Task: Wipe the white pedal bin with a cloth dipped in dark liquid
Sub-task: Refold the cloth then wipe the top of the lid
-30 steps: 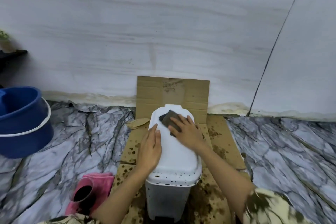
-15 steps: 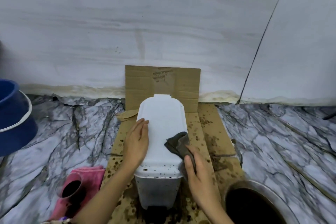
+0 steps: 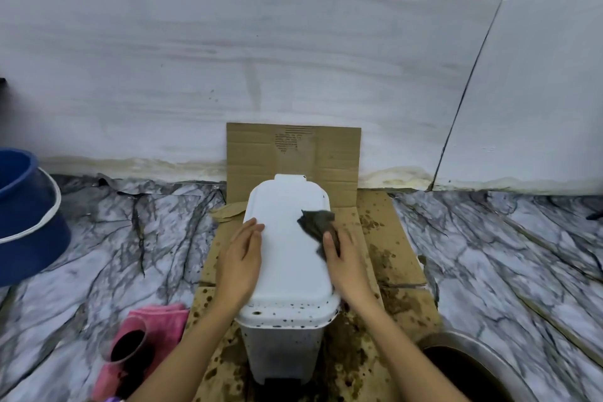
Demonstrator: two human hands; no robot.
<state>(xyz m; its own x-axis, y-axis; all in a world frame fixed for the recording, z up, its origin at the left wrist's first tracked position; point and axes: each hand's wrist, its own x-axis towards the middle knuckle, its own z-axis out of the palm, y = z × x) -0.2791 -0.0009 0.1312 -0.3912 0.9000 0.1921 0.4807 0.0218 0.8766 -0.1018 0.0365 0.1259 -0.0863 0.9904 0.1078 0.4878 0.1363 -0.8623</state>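
Observation:
The white pedal bin (image 3: 287, 271) stands upright on stained cardboard (image 3: 391, 258), its closed lid facing me and dark specks along the lid's front lip. My left hand (image 3: 241, 258) lies flat on the lid's left side with straight fingers. My right hand (image 3: 346, 261) is at the lid's right edge and presses a dark grey cloth (image 3: 315, 222) against it; the cloth sticks out beyond the fingertips onto the lid. A metal bowl of dark liquid (image 3: 470, 365) sits at the bottom right.
A cardboard flap (image 3: 293, 153) leans on the wall behind the bin. A pink cloth (image 3: 156, 323) with a clear cup of dark liquid (image 3: 125, 346) lies at the lower left. A blue bucket (image 3: 23, 222) stands far left on the marble-pattern floor.
My right hand swept the cloth from the lid's far end down to its near right side, then back up along the right edge. The left hand stayed flat on the lid.

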